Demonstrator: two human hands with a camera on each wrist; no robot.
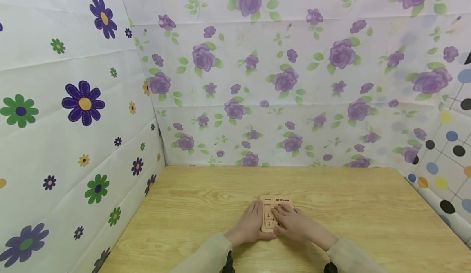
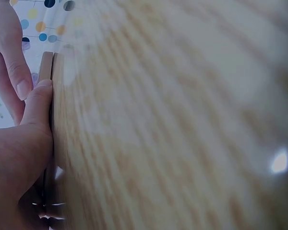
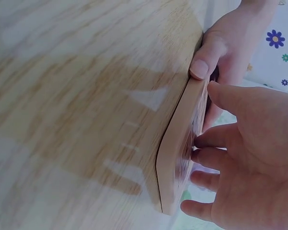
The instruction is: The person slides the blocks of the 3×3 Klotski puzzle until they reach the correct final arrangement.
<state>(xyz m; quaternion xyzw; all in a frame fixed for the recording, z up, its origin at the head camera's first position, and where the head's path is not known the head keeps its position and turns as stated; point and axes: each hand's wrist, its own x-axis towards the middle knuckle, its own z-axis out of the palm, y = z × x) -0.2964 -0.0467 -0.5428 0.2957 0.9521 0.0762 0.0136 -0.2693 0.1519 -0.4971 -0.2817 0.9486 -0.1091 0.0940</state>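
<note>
A wooden number slide puzzle (image 1: 269, 207) lies flat on the table in the head view, with print along its far edge. Tiles marked 2 and 1 show in its left column, and a 4 is partly covered. My left hand (image 1: 249, 225) holds the board at its near left corner, fingers along the left side and thumb on the near edge. Over the right part of the board, my right hand (image 1: 297, 224) rests its extended fingertips on the tiles, hiding several. In the right wrist view, its thumb (image 3: 223, 98) is close to the left thumb (image 3: 201, 67).
The wood-grain table (image 1: 206, 191) extends on all sides of the puzzle. Behind it hangs a purple-flowered cloth (image 1: 235, 109). A daisy-print cloth (image 1: 121, 175) borders the left side and a dotted cloth (image 1: 450, 175) the right.
</note>
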